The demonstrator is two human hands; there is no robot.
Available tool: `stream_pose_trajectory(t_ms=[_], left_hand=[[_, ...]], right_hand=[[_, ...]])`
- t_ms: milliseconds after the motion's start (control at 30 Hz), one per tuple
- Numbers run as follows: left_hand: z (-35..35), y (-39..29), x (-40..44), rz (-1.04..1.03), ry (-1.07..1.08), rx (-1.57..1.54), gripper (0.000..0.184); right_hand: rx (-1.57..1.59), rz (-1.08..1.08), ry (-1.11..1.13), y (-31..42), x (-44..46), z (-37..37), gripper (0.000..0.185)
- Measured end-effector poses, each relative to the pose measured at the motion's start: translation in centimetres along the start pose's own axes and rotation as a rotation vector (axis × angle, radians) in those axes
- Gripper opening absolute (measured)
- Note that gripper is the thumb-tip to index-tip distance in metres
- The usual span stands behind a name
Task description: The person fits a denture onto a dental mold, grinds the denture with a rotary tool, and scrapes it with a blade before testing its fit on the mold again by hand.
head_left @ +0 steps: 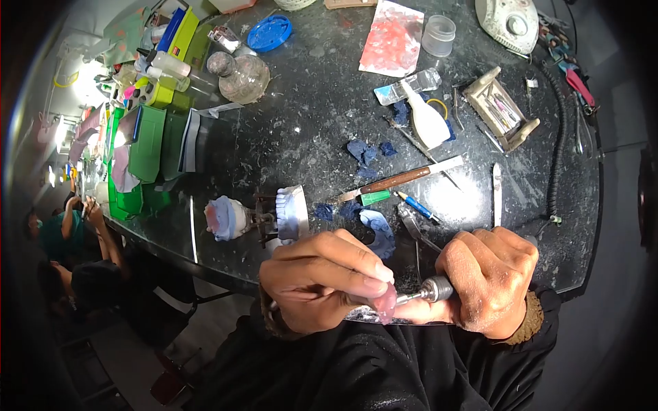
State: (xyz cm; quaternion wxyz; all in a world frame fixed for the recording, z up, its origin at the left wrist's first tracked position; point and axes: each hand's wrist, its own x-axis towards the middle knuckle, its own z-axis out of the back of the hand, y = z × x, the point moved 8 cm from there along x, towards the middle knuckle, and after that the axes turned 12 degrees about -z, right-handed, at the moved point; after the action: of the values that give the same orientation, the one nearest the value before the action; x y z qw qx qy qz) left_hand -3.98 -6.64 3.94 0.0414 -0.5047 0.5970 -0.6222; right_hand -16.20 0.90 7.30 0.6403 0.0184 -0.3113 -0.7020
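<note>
My left hand pinches a small pink acrylic dental plate between thumb and fingertips, just above the bench's front edge. My right hand is wrapped round a rotary handpiece. Its metal tip points left and meets or nearly meets the pink plate; exact contact is hard to tell. Most of the handpiece's body is hidden inside the fist, and white dust coats that hand. Just beyond my left hand lies an articulator on its side, carrying a plaster cast with pink on it and a pale blue cast.
Around the dark bench lie a wooden-handled knife, a blue pencil stub, blue wax scraps and a white bottle. A tool rack and a coiled cord are at right. Other people sit far left.
</note>
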Motion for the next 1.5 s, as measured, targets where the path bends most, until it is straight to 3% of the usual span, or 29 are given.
stream_pose_trajectory(t_ms=[200,467,600,700,800,1500], left_hand=[[-0.7,-1.0,1.1,-0.107,0.129,0.147,0.016],[-0.1,-0.6,0.4,-0.017,0.035,0.075,0.023],[-0.2,-0.7,0.8,-0.071,0.071,0.091,0.024],[-0.1,-0.6,0.6,-0.036,0.063,0.067,0.022],[0.1,-0.6,0.5,-0.032,0.095,0.039,0.025],[0.2,-0.9,0.8,-0.07,0.055,0.013,0.025]], right_hand=[[-0.04,0.05,0.056,0.2,-0.1,-0.4,0.057],[-0.03,0.085,0.107,0.6,0.2,-0.8,0.056],[-0.042,0.096,0.106,0.7,0.3,-1.0,0.058],[-0.102,0.023,0.154,0.6,-0.1,-1.2,0.06],[-0.086,0.117,0.097,0.7,0.3,-1.1,0.06],[-0.033,-0.012,0.196,0.5,0.0,-1.6,0.06]])
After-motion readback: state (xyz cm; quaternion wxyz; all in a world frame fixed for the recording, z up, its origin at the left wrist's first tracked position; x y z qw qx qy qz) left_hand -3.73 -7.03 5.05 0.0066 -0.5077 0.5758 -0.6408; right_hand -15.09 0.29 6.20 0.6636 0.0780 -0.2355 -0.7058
